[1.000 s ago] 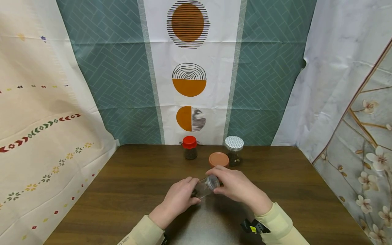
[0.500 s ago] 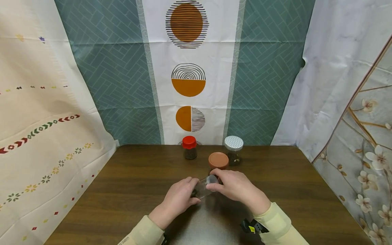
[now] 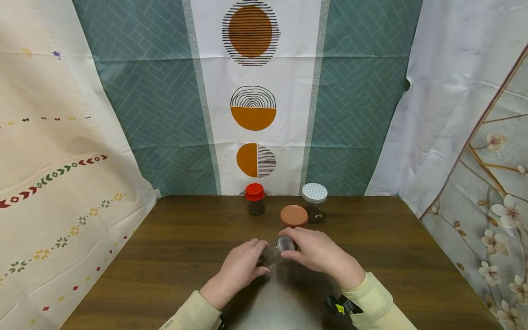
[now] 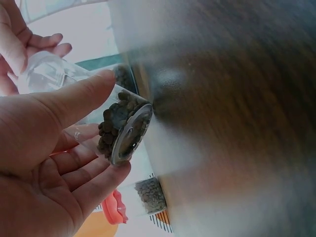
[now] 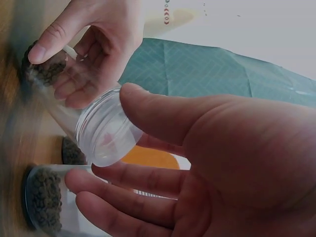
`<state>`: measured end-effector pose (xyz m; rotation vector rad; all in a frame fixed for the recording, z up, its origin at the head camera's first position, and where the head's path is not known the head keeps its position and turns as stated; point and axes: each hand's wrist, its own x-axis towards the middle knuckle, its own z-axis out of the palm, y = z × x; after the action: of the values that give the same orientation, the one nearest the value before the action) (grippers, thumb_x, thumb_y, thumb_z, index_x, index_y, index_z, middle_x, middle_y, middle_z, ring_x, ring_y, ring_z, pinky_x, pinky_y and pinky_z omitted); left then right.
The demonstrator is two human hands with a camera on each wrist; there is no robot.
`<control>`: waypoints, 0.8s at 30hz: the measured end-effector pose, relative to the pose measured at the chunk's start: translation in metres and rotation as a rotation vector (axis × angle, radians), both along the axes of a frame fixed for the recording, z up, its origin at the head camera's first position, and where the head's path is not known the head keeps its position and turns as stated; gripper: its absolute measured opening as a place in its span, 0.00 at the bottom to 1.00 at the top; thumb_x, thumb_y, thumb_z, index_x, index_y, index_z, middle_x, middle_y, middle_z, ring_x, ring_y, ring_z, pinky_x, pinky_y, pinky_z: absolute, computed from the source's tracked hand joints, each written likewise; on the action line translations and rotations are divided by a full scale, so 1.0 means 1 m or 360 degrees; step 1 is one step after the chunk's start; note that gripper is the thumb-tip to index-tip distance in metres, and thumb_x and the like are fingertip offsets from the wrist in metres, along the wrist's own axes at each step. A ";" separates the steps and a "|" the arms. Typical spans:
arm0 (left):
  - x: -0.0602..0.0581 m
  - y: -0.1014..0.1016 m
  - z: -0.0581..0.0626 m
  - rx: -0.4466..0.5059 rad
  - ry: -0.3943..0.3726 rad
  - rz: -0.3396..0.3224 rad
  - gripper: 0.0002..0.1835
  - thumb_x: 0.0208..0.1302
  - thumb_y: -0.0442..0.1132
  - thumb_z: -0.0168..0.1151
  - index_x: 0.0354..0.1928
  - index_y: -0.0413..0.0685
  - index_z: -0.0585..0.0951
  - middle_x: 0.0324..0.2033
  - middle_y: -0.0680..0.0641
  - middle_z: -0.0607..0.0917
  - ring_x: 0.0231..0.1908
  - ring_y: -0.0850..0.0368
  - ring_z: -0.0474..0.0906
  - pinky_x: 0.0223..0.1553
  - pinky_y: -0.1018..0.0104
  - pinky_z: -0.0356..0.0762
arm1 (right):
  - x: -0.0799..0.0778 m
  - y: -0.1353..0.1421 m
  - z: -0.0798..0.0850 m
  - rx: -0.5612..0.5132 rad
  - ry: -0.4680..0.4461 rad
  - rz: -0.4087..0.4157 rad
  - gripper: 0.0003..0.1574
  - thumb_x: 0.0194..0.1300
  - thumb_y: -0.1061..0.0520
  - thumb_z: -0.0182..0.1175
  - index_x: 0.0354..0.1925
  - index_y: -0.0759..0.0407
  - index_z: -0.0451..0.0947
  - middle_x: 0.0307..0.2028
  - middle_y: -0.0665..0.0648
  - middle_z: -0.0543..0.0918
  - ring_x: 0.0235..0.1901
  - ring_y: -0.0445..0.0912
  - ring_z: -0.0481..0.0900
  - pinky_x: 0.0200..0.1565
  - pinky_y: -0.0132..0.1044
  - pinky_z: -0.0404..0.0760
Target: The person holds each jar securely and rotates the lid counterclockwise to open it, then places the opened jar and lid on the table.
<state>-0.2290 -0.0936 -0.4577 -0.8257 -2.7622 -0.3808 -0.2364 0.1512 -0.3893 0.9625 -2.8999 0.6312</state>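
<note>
My left hand [image 3: 241,266] grips a clear jar [image 3: 271,255] round its lower body and holds it tilted, lid end up to the right. Dark brown bean-like pieces [image 4: 114,118] gather at the jar's base in the left wrist view. At the other end, my right hand [image 3: 317,250] holds the clear screw lid [image 5: 114,143] by its edge, thumb on one side and index finger on the other. The lid sits on the jar's mouth. In the head view the left fingers hide most of the jar's base.
Behind the hands stand a red-lidded jar [image 3: 255,201], an orange-brown-lidded jar [image 3: 294,216] and a jar with a white patterned lid [image 3: 315,193]. They share a dark wooden table [image 3: 173,256], with fabric hangings [image 3: 177,137] at its back.
The right thumb has swung across the lid's face and back to its lower edge, the fingers shifting with it. The left hand and the jar keep their place.
</note>
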 end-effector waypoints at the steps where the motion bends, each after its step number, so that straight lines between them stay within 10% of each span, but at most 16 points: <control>1: 0.000 0.000 0.000 0.0001 0.0000 0.0000 0.32 0.57 0.48 0.89 0.58 0.43 0.84 0.43 0.49 0.86 0.40 0.56 0.83 0.43 0.57 0.86 | 0.000 0.000 0.000 -0.0001 0.0008 0.0014 0.30 0.71 0.47 0.77 0.66 0.53 0.82 0.56 0.54 0.87 0.49 0.50 0.87 0.51 0.55 0.86; 16: 0.002 0.000 0.000 -0.0005 0.0013 0.0002 0.32 0.57 0.48 0.89 0.58 0.43 0.83 0.44 0.49 0.86 0.40 0.55 0.83 0.43 0.58 0.86 | 0.001 0.001 0.001 -0.0010 0.0019 0.0126 0.36 0.65 0.59 0.82 0.68 0.55 0.81 0.55 0.53 0.82 0.44 0.49 0.86 0.47 0.47 0.88; 24: 0.003 -0.001 0.000 -0.0007 0.0036 -0.0001 0.32 0.56 0.48 0.89 0.58 0.44 0.83 0.42 0.50 0.85 0.39 0.56 0.82 0.41 0.58 0.85 | 0.000 -0.003 0.000 -0.0091 -0.0042 -0.0017 0.36 0.70 0.43 0.78 0.68 0.57 0.82 0.57 0.55 0.83 0.48 0.50 0.86 0.53 0.53 0.86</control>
<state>-0.2261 -0.0945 -0.4572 -0.8264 -2.7427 -0.3635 -0.2361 0.1484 -0.3895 0.9391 -2.8901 0.7269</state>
